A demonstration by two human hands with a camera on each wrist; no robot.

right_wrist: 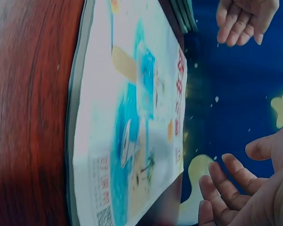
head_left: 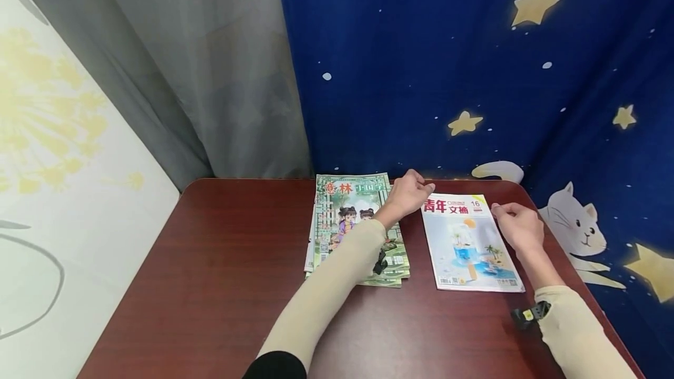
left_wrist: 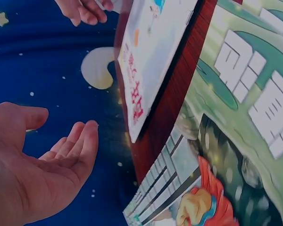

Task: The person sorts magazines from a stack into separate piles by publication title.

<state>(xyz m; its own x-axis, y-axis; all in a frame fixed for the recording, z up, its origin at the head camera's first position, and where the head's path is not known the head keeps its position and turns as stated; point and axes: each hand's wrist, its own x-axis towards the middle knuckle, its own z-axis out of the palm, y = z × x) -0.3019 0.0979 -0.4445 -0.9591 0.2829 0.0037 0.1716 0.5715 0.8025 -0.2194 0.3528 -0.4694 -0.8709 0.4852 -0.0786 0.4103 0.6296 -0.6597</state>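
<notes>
A white magazine (head_left: 458, 238) with red title characters and a blue beach picture lies face up at the table's right. My left hand (head_left: 409, 195) is over the gap between its upper left corner and a stack of green magazines (head_left: 363, 203). In the left wrist view the left hand (left_wrist: 52, 165) has relaxed, slightly bent fingers holding nothing. Beside the white magazine's upper right edge is my right hand (head_left: 518, 226). The right wrist view shows the right hand (right_wrist: 250, 188) with fingers spread loosely, apart from the white magazine (right_wrist: 132, 117). My left forearm hides part of the green stack.
The green stack's edges are slightly uneven. Reddish-brown wood makes up the table (head_left: 237, 262). Behind it hang a grey curtain (head_left: 210, 75) and a blue curtain (head_left: 395, 75) with stars and a cat. A white wall (head_left: 63, 162) stands at the left.
</notes>
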